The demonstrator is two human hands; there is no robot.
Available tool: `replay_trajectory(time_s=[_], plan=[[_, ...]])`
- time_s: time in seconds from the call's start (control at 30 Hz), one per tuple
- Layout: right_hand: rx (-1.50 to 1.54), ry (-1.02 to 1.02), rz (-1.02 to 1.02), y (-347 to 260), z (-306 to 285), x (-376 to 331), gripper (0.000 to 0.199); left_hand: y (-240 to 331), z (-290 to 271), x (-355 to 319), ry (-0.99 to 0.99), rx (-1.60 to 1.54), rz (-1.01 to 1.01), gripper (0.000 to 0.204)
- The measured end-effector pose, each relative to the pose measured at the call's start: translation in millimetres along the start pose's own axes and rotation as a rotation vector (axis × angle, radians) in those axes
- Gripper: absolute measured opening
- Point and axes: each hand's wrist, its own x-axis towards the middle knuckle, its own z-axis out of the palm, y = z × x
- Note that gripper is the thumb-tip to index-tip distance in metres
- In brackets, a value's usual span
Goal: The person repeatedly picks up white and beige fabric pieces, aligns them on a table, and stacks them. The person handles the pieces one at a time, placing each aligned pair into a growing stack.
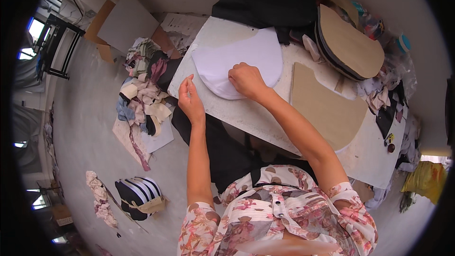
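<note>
A white rounded piece of cloth (237, 57) lies on the white tabletop in front of me, its curved near edge close to the table's front edge. My right hand (246, 80) rests on that cloth near its right side. Its fingers are curled in, and whatever they may hold is hidden. Beside the table's left corner, my left hand (191, 102) is raised with its fingers stretched out, apart from the cloth and holding nothing I can see. Right of my right forearm lies a tan rounded panel (327, 109), flat on the table.
A stack of tan-topped rounded panels (350, 42) stands at the back right, next to black fabric (265, 0). Fabric scraps (142, 99) are heaped left of the table (227, 114). A tied black-and-white bundle (140, 196) sits on the floor. A cardboard box (125, 23) stands at the back left.
</note>
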Motion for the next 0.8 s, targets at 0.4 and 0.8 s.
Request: replay_trajectory(time_s=[0.4,0.8], plan=[[0.294,-0.031,0.209,18,-23,6,0.017,-31,18,-1,-0.313,0.681,0.229,0.044],[0.904,0.135,0.153,5,-155,-31,0.014,-22,16,-6,-0.196,0.756,0.327,0.039]])
